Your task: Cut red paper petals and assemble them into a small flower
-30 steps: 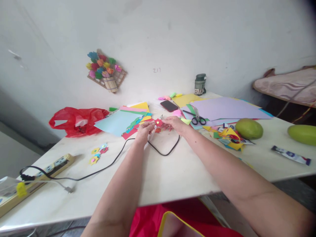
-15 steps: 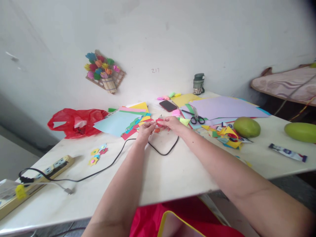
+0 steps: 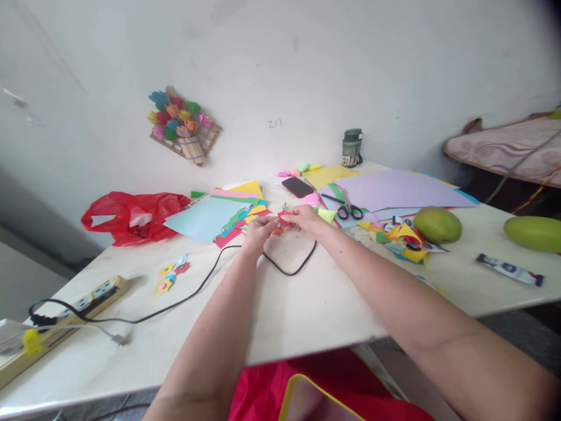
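Observation:
My right hand [image 3: 304, 217] pinches a small red paper piece [image 3: 284, 218] above the middle of the table. Close against it is my left hand [image 3: 262, 230], thumb and fingers pressed together at the left edge of the red piece; what lies between them is too small to tell. Under the hands, small orange bits [image 3: 278, 231] show partly. A black cord [image 3: 289, 273] loops on the table below both wrists. Several paper flowers [image 3: 170, 275] in yellow, red and blue lie to the left.
Scissors [image 3: 349, 211] and a phone [image 3: 298, 187] lie beyond my hands. Coloured sheets [image 3: 390, 190] spread behind, with paper scraps [image 3: 407, 242], green fruit [image 3: 437, 225] and a tube [image 3: 509, 269] at right. A red plastic bag [image 3: 131, 216] and power strip [image 3: 94, 301] are at left.
My left hand's fingertips have come slightly closer to the red paper piece. The whole view has shifted a little; the things on the table stay where they were.

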`<state>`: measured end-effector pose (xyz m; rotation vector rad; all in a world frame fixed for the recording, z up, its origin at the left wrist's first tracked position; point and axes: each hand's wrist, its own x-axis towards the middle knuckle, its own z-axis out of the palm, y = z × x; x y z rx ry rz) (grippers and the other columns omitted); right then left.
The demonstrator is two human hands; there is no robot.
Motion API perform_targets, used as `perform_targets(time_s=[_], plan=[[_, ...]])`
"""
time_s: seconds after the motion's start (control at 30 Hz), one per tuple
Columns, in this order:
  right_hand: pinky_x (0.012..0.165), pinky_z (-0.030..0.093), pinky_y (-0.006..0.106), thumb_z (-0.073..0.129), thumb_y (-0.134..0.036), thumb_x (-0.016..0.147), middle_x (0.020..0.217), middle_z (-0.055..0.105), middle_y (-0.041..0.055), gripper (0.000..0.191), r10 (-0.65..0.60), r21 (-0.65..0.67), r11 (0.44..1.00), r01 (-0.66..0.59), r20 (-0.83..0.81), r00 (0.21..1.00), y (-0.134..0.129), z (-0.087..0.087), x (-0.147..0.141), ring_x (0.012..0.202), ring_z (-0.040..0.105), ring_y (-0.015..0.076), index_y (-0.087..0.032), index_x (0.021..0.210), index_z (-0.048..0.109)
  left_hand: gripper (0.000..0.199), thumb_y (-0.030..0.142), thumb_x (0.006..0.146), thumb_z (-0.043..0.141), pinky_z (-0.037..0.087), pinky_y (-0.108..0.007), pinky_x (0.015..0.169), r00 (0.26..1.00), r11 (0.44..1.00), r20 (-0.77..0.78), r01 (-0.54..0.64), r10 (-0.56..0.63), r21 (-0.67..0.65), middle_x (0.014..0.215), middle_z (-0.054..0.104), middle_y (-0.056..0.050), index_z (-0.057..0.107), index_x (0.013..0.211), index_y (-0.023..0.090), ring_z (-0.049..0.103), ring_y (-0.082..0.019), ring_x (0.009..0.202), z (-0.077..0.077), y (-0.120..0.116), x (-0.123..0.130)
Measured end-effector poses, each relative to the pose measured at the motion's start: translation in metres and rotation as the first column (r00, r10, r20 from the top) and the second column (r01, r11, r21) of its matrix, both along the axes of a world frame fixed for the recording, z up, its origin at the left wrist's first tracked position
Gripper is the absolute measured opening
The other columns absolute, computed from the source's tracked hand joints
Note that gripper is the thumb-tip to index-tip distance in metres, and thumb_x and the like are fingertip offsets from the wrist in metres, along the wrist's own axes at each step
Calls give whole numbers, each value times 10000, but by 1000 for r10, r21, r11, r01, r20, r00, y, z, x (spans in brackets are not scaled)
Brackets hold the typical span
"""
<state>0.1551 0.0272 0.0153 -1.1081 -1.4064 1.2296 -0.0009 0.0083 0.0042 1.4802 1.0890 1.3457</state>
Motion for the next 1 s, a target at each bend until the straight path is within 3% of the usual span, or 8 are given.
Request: perform_targets(time_s=[0.2, 0.4, 0.7, 1.0], plan=[[376, 309, 158, 726, -205, 766, 562, 655, -2, 180, 47, -12, 999, -47, -12, 999, 2, -2, 2, 480, 586, 77, -145, 651, 601, 315, 414, 623, 736, 254, -230, 474, 1000, 1000, -2, 6, -6, 5, 499, 452, 25, 589, 527, 153, 341, -70, 488, 1, -1, -1], [375, 337, 176, 617, -474, 853, 678, 718, 81, 373, 129, -50, 990, -133, -78, 989, -4, 5, 8, 496, 612, 102, -126, 723, 657, 294, 445, 634, 730, 247, -244, 474, 999, 999, -22, -37, 37, 6, 506, 468, 26, 652, 597, 165, 334, -74, 475, -1, 2, -5], [395, 339, 156, 712, -216, 775, 631, 688, 23, 135, 76, -15, 997, -77, -49, 996, -4, 6, 7, 516, 606, 83, -139, 696, 634, 328, 469, 649, 722, 232, -241, 472, 1000, 1000, -30, 2, -2, 13, 493, 425, 29, 616, 575, 168, 328, -78, 483, -2, 1, -5], [398, 335, 168, 719, -229, 751, 591, 659, -2, 123, 41, 10, 999, -41, -10, 999, -2, 2, 4, 506, 582, 85, -148, 698, 643, 339, 460, 655, 714, 230, -239, 481, 998, 999, -48, 48, -48, -6, 506, 432, 28, 580, 572, 159, 319, -74, 487, 2, -3, -2]])
